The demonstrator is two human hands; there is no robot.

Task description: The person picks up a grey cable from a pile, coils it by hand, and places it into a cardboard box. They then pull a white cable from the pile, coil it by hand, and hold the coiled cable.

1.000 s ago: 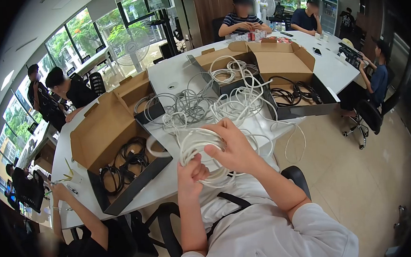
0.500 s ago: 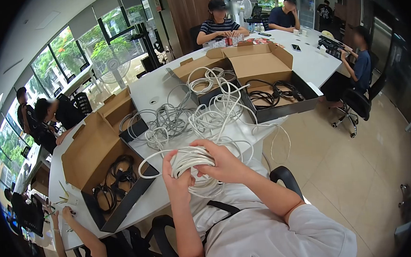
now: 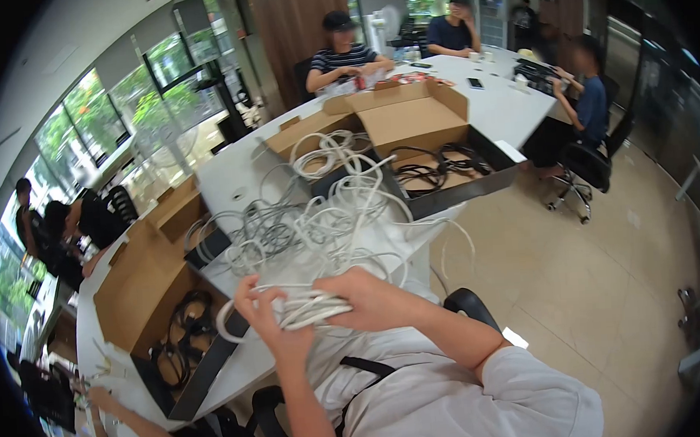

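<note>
A coiled bundle of white cable [image 3: 314,309] is held between my two hands above my lap, at the table's near edge. My right hand [image 3: 367,299] grips the bundle's right side. On the other side, my left hand [image 3: 272,319] curls its fingers around the strands, and one loop sticks out to its left. Just beyond my hands lies a loose tangle of white and grey cables [image 3: 303,229] on the white table [image 3: 239,171]. Which strands join the held coil to the tangle I cannot make out.
Open cardboard boxes with black cables stand at the left [image 3: 177,345] and right [image 3: 443,169]; another box [image 3: 325,136] holds white cable. A person's arm [image 3: 142,427] is at lower left. Several people sit around the table. A phone [image 3: 476,83] lies at the far right.
The view has swung, so the scene sits further left. My hands have turned the coil flatter, and it shows more edge-on. My left fingers are raised more over the strands.
</note>
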